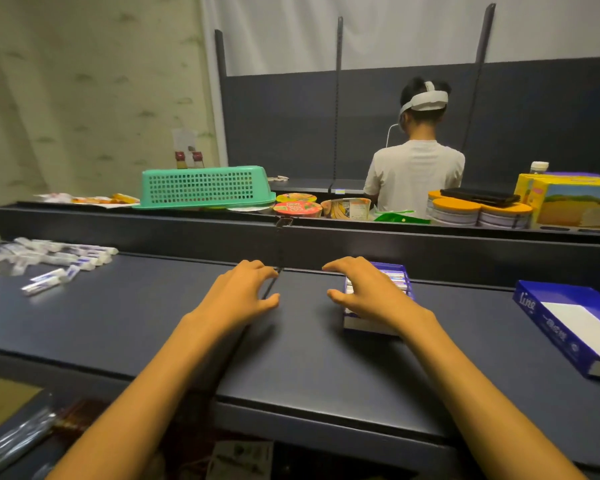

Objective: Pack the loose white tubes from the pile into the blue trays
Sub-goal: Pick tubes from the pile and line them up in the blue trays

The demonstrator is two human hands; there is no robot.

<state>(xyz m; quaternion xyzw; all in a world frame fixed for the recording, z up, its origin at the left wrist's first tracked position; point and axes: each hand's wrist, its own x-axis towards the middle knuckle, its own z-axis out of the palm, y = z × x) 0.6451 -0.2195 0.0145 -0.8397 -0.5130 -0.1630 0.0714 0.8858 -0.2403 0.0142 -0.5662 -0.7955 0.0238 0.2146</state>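
The left hand (243, 289) hovers over the desk (118, 317), its grip wide and empty. The right hand (364, 289), fingers spread, rests over the filled blue tray (400, 277); loose white tubes (49, 259) lie far left.

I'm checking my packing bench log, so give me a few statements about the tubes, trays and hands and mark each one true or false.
1. The tube pile lies at the far left. True.
2. The right hand is over a tray holding tubes. True.
3. The left hand holds a tube. False: it holds nothing.
4. The right tray is full of tubes. False: it shows only a white bottom.
5. The green basket stands upright. False: it is upside down.
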